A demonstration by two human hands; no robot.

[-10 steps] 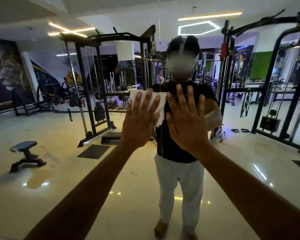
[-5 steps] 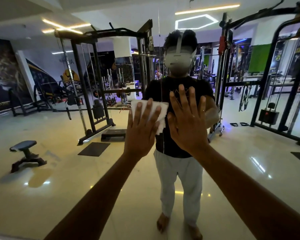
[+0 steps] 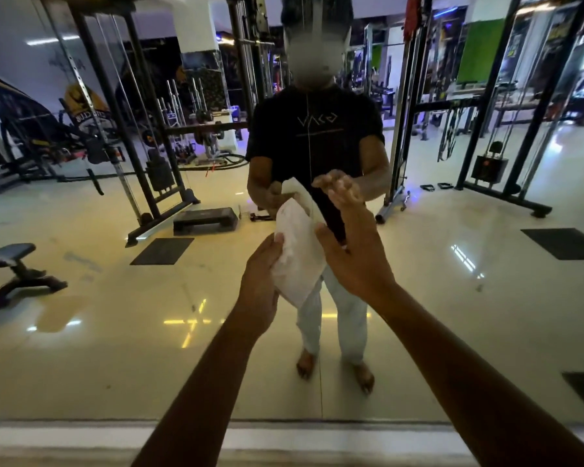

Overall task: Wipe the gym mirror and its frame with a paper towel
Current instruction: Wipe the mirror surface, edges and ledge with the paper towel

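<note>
Now at frame centre: paper towel (image 3: 297,251), white and crumpled, held off the mirror (image 3: 452,315) glass between both hands. Left hand (image 3: 258,281) at the towel's seven o'clock, fingers curled round its edge. Right hand (image 3: 354,261) at its three o'clock, thumb against the towel; whether those fingers grip, cannot tell. Reflected at twelve o'clock, the person in a black shirt (image 3: 317,133). Pale frame ledge (image 3: 81,436) along six o'clock. Cable machine (image 3: 122,129) at ten o'clock, bench (image 3: 14,264) at nine.
</note>
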